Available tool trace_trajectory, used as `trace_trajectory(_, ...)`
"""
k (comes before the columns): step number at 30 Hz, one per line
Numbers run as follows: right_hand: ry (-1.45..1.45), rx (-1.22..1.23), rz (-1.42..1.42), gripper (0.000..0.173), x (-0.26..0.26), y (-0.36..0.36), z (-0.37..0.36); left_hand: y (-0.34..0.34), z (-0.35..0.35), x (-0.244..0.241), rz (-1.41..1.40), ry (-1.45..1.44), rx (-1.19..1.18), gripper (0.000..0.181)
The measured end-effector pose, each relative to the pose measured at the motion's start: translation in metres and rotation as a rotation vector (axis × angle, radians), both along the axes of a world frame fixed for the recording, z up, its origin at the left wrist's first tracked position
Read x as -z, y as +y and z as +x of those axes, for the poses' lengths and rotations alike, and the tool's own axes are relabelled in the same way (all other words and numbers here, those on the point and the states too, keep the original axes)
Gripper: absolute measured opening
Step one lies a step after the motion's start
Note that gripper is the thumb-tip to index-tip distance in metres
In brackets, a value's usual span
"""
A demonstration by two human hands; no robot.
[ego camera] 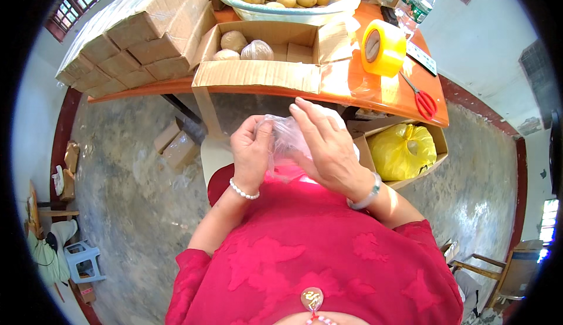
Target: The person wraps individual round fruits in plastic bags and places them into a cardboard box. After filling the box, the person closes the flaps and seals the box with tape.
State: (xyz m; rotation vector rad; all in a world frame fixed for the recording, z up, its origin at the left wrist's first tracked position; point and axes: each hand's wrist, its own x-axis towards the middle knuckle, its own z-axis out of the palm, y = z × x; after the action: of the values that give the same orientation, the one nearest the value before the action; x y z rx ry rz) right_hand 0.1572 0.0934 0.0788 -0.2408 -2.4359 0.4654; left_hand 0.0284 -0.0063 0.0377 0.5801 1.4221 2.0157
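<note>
Between finger and thumb, my left hand (253, 149) pinches a thin clear plastic bag (283, 142) in front of my lap. My right hand (327, 147) lies against the bag's right side with its fingers extended; whether it grips the film is hidden. Beyond the hands, an open cardboard box (259, 74) at the table edge holds several round brown fruits, one plainly wrapped in clear film (257, 50). Behind it stands a plastic-lined basin (290, 15) of unwrapped brown round fruits or potatoes (286, 2).
Cardboard boxes (132, 30) are stacked at left on the orange table (365, 94). Tape rolls (391, 48), red-handled scissors (425, 104) and plastic bottles (424, 4) are at right. Below the table's right end, a box holds a yellow plastic bag (402, 151). A blue stool (83, 261) stands at lower left.
</note>
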Motion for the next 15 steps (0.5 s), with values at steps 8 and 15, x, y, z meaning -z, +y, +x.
trace_trajectory(8, -0.044, 0.065, -0.336, 0.032, 0.008, 0.045, 0.003, -0.030, -0.020, -0.013, -0.409, 0.452, 0.388, 0.014)
trace_trajectory(15, -0.289, 0.052, -0.110, 0.016, 0.002, 0.043, 0.001, -0.027, -0.030, 0.001, -0.250, 0.701, 0.021, 0.018)
